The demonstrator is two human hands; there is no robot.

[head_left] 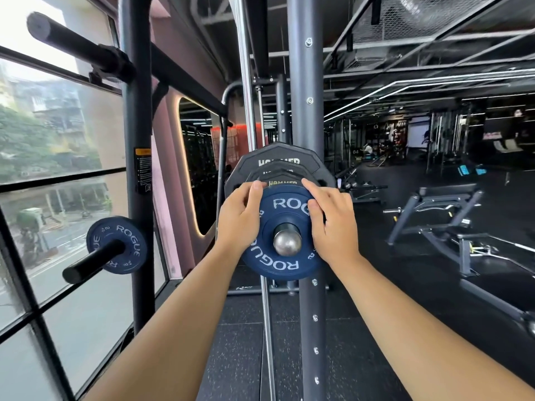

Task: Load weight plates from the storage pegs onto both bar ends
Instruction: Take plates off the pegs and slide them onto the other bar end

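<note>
A small blue Rogue plate [285, 266] sits at the front of a storage peg with a round steel tip [287, 242], straight ahead. My left hand [241, 217] grips its left rim, fingers curled over the top edge. My right hand [330, 218] grips its right rim the same way. Behind it on the same peg hang black Hammer plates [278, 157], each bigger than the one in front. A second blue Rogue plate [127, 235] sits on a black peg [92, 260] on the left upright. The bar end [66, 39] juts out at the upper left, bare.
The rack's grey upright [305, 82] stands right behind the plates and another upright [136, 111] at the left. Windows [43, 169] close off the left side. A bench [445, 209] and other machines stand at the right on the black rubber floor [405, 285].
</note>
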